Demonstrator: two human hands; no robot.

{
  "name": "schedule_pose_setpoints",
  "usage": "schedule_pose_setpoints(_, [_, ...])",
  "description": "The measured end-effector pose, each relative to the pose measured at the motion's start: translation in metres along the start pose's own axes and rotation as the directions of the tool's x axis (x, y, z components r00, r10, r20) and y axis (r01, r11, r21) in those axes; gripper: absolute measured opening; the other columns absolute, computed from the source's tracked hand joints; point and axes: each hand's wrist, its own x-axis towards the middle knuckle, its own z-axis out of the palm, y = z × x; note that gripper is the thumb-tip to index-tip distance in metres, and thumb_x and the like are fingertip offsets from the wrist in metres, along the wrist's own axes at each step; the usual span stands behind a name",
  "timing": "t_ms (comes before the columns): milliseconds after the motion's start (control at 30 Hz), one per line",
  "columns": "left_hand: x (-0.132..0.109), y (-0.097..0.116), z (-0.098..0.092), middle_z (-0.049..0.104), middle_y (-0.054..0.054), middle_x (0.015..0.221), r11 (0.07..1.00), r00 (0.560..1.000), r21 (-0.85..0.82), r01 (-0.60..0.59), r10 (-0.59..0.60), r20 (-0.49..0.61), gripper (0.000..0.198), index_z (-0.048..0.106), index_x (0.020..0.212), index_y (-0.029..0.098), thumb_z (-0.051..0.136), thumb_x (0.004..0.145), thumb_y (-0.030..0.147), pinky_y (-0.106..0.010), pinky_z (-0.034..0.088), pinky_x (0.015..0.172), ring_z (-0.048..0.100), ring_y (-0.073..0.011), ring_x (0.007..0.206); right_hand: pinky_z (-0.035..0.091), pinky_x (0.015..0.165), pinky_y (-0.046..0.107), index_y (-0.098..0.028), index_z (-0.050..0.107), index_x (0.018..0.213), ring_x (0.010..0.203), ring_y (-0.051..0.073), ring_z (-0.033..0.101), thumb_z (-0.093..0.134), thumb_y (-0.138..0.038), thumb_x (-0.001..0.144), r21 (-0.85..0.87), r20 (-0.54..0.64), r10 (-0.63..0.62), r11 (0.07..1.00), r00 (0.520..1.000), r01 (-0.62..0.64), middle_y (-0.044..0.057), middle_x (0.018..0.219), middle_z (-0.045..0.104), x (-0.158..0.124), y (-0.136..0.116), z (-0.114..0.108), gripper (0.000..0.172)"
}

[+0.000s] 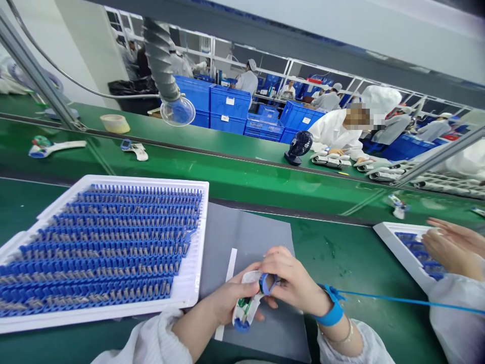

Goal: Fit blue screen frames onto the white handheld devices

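The left hand [230,299] cradles a white casing [253,307] just above the grey mat [261,230], with the thumb pressed on top and some fingers curled beneath, so its grip is closed around the casing. The right hand [290,275] is bent over the upper end, its fingers drawn in and, it seems, pinching a small blue frame [267,284] against the casing. Whether the frame is seated or only held there cannot be told, since the fingers hide much of that end.

The casing lies tilted, its open side towards the head, showing a green board [244,304] inside and a blue cap [241,325] at the lower end. To work well here, it seems best to let the left hand do all the steadying, holding the casing by its outer walls and keeping the thumb off the green board. The right hand should guide the frame squarely and press gently, because a skewed push could pinch a wire or bend a thin edge. Working low over the mat gives a soft landing if something slips.

The blue strap [331,314] on the right wrist trails a blue cord [397,300] off to the side; keep that line slack and clear of the parts. The white tray [203,217] of blue pieces [113,235] stands beside the left forearm, so the sleeve [157,333] is best kept off its rim
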Motion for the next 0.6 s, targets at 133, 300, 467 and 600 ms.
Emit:
schedule_pose_setpoints(133, [0.0015, -0.0038, -0.0024, 0.061, -0.002, 0.076, 0.993, 0.99, -0.055, -0.106, 0.1, -0.103, 0.063, 0.052, 0.109, 0.018, 0.077, 0.058, 0.046, -0.018, 0.05, 0.044, 0.06, -0.0128, 0.061, 0.044, 0.084, 0.041, -0.022, 0.05, 0.117, 0.103, 0.024, 0.05, 0.059, -0.03, 0.085, -0.192, -0.101, -0.049, 0.981, 0.994, 0.029, 0.011, 0.112, 0.056, -0.0071, -0.0027, 0.0031, 0.034])
schedule_pose_setpoints(300, [0.0041, 0.0, -0.0033, 0.06, -0.001, 0.077, 0.986, 0.978, -0.091, -0.143, 0.126, -0.169, 0.055, 0.052, 0.105, 0.02, 0.074, 0.061, 0.045, -0.018, 0.049, 0.043, 0.062, -0.015, 0.066, 0.043, 0.083, 0.041, -0.02, 0.051, 0.115, 0.089, 0.019, 0.057, 0.052, -0.014, 0.087, -0.277, -0.092, -0.149, 0.954, 0.985, 0.118, 0.008, 0.097, 0.064, -0.0065, -0.0004, 0.0046, 0.028])
schedule_pose_setpoints(467, [0.0047, 0.0016, -0.0028, 0.06, -0.001, 0.073, 0.991, 0.981, -0.066, -0.12, 0.108, -0.161, 0.053, 0.051, 0.102, 0.017, 0.07, 0.062, 0.047, -0.018, 0.047, 0.041, 0.062, -0.0154, 0.065, 0.046, 0.082, 0.039, -0.018, 0.053, 0.113, 0.091, 0.019, 0.058, 0.051, -0.014, 0.087, -0.278, -0.121, -0.166, 0.952, 0.979, 0.127, 0.009, 0.099, 0.065, -0.0051, 0.0013, 0.0087, 0.026])
schedule_pose_setpoints(600, [0.0057, 0.0005, -0.0032, 0.06, 0.0, 0.074, 0.991, 0.976, -0.071, -0.114, 0.098, -0.197, 0.052, 0.049, 0.102, 0.019, 0.069, 0.063, 0.048, -0.018, 0.047, 0.042, 0.062, -0.0149, 0.065, 0.047, 0.084, 0.038, -0.018, 0.054, 0.108, 0.087, 0.018, 0.059, 0.052, -0.012, 0.086, -0.249, -0.135, -0.155, 0.961, 0.979, 0.118, 0.008, 0.094, 0.064, -0.0072, 0.0023, 0.011, 0.023])
